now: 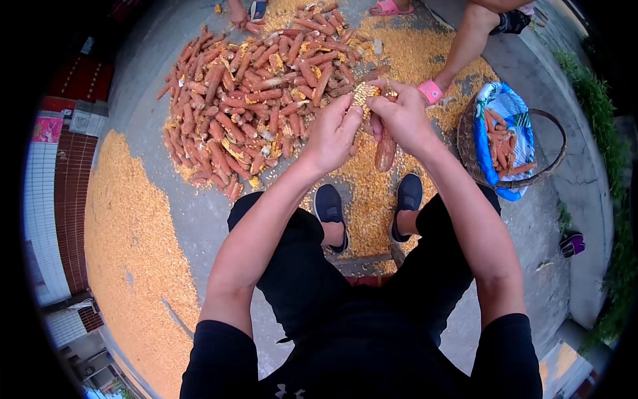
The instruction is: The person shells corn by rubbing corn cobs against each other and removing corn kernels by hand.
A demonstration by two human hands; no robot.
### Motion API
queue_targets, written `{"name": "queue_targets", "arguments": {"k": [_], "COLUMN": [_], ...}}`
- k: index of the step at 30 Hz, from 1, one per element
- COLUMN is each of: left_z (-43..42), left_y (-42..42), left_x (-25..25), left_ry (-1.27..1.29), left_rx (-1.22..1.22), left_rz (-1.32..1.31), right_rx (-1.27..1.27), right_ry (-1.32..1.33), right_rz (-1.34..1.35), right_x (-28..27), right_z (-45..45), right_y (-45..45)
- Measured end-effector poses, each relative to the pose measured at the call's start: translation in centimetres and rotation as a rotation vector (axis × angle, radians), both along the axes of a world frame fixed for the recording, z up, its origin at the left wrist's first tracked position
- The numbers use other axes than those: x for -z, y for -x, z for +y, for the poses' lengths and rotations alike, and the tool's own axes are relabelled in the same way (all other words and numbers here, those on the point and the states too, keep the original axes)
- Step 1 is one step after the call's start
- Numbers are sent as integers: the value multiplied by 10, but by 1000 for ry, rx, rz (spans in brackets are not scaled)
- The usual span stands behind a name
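Observation:
My left hand (334,133) is closed on the left end of a corn cob (363,94) that still bears pale yellow kernels. From the right, my right hand (407,118) meets it with bent fingers. A bare reddish cob (385,151) hangs down under my right hand, held within its fingers. Both hands are close together above loose kernels (365,199) on the ground between my shoes. Just beyond and to the left lies a big heap of reddish cobs (246,106), some with kernels left on them.
A basket (468,143) with a blue lining holds several cobs at the right. Spread kernels (136,233) cover the ground at left. Another person's leg (465,50) in a pink sandal is at upper right; another person's hand (237,13) touches the heap's far edge.

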State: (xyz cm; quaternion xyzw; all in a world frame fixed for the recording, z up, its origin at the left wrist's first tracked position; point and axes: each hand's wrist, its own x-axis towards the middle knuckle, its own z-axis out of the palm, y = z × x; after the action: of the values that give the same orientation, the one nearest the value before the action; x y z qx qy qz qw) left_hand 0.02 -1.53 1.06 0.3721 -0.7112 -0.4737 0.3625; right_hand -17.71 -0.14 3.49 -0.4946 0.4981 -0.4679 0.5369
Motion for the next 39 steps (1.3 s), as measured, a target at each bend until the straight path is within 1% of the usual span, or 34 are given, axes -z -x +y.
{"name": "queue_targets", "arguments": {"k": [2, 5, 8, 11, 12, 14, 17, 20, 23, 26, 27, 30, 32, 33, 35, 36, 39], "left_z": [-1, 4, 7, -1, -3, -4, 9, 4, 2, 0, 0, -1, -4, -4, -4, -3, 0], "left_y": [0, -4, -1, 6, 6, 5, 9, 6, 5, 5, 5, 5, 1, -3, -8, -6, 1], "left_x": [3, -17, -14, -2, -1, 3, -19, -10, -22, -19, -20, -17, -10, -10, -11, -16, -30], "left_ry": [-149, -571, -490, -171, -105, 21, -43, 33, -368, -356, -338, -294, -278, -361, -525, -495, -374], "left_rx": [5, 231, 83, -12, -21, -37, -2, -39, 202, 240, 210, 153, 147, 204, 318, 299, 283], "left_rz": [40, 488, 409, 311, 267, 175, 212, 73, 392, 394, 382, 329, 273, 357, 523, 490, 390], "right_rx": [-10, 4, 10, 35, 48, 38, 15, 55, 83, 91, 95, 64, 55, 50, 33, 27, 15], "right_ry": [11, 55, 76, 49, 33, 13, 16, 29, 17, 12, 13, 30, 53, 64, 77, 86, -1], "right_rz": [-33, -95, -210, -360, -413, -309, -226, -217, -288, -404, -448, -423, -335, -292, -345, -370, -577], "right_x": [0, 8, 14, 1, -3, 1, 4, 8, 5, 2, -2, -13, -6, -5, -4, -7, -13], "right_z": [0, -2, -3, -2, -1, -3, -4, -4, -2, -1, -1, 3, 3, 3, 2, 1, 3], "right_y": [2, 3, 1, -4, -5, -5, -7, -8, -8, -8, -9, -10, -10, -10, -7, -6, -2]}}
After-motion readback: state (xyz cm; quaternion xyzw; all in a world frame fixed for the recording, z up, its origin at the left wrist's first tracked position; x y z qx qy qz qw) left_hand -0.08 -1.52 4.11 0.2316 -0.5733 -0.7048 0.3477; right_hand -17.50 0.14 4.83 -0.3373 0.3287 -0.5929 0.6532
